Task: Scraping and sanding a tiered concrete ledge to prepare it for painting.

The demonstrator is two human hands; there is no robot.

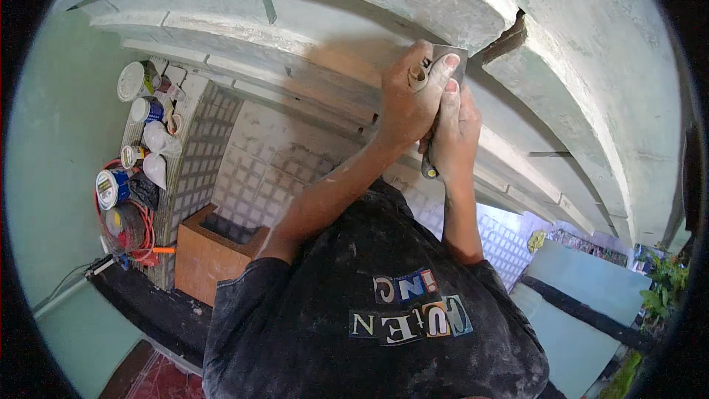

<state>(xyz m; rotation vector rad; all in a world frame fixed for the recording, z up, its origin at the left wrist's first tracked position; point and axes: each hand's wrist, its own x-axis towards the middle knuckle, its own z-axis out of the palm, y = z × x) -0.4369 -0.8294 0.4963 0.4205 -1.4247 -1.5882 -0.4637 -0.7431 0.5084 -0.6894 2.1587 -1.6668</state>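
Note:
My left hand (406, 100) is raised and closed, its thumb pressed against the metal blade (462, 66) of a putty knife. A small pale rolled strip (419, 77) is tucked between its thumb and forefinger; its material is unclear. My right hand (456, 133) wraps around the knife's dark handle (429, 170), whose end sticks out below the palm. Both hands touch each other, dusted with white powder. Just beyond the blade runs a pale, rough beam (413, 0) with a dark broken gap (509, 37) to the right of my hands.
More pale beams (576, 103) curve across the upper view. At left, a ledge (181, 129) carries several tubs (133, 81), white bags (159, 140) and a coiled orange hose (148, 233). A brown wooden box (207, 258) stands below it. Plants (657, 288) and pale blue panels (591, 281) lie lower right.

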